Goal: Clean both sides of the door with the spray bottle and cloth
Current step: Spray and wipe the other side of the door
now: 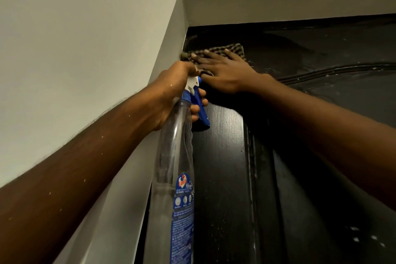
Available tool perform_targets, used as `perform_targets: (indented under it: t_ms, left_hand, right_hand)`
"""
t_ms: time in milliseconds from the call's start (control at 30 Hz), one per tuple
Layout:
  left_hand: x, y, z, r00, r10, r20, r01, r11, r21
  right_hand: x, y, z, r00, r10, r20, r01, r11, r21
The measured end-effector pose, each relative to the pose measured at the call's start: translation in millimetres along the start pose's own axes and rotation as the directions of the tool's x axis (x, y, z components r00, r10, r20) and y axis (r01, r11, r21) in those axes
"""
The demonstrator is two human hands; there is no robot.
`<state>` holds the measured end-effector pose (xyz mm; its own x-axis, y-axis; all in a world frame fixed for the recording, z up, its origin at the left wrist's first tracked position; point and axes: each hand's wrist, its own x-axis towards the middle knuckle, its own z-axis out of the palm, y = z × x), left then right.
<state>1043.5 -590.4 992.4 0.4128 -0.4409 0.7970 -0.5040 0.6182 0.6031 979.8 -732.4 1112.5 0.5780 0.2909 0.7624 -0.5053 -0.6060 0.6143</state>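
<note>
A black panelled door [222, 173] fills the lower right, seen from below, with wet streaks and droplets on it. My left hand [171, 94] grips the neck of a clear spray bottle [173, 156] with a blue and white trigger head, held upright close to the door's left edge. My right hand [222, 70] lies flat, fingers spread, and presses a checked cloth [233, 48] against the door's top left corner. Most of the cloth is hidden under the hand.
A grey door frame [171, 34] runs up the left side and across the top. A pale wall [75, 38] stretches to the left of it. A curved moulding [334, 69] crosses the upper door panel.
</note>
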Motion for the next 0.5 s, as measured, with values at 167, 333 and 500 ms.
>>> perform_targets:
  t_ms: [167, 333, 500]
  left_hand:
    - [1, 0, 0, 0.999, -0.028, 0.032, 0.028, 1.0, 0.01]
    - [4, 2, 2, 0.999, -0.026, 0.036, 0.026, 1.0, -0.002]
    - [2, 4, 3, 1.0, 0.007, 0.01, -0.007, 1.0, -0.02]
  right_hand:
    - [-35, 67, -16, 0.979, 0.2, -0.033, -0.2, 0.98, 0.001]
    - [15, 88, -19, 0.855, 0.51, -0.096, -0.511, 0.859, 0.022]
    - [13, 26, -8, 0.977, 0.204, -0.056, -0.204, 0.979, 0.006]
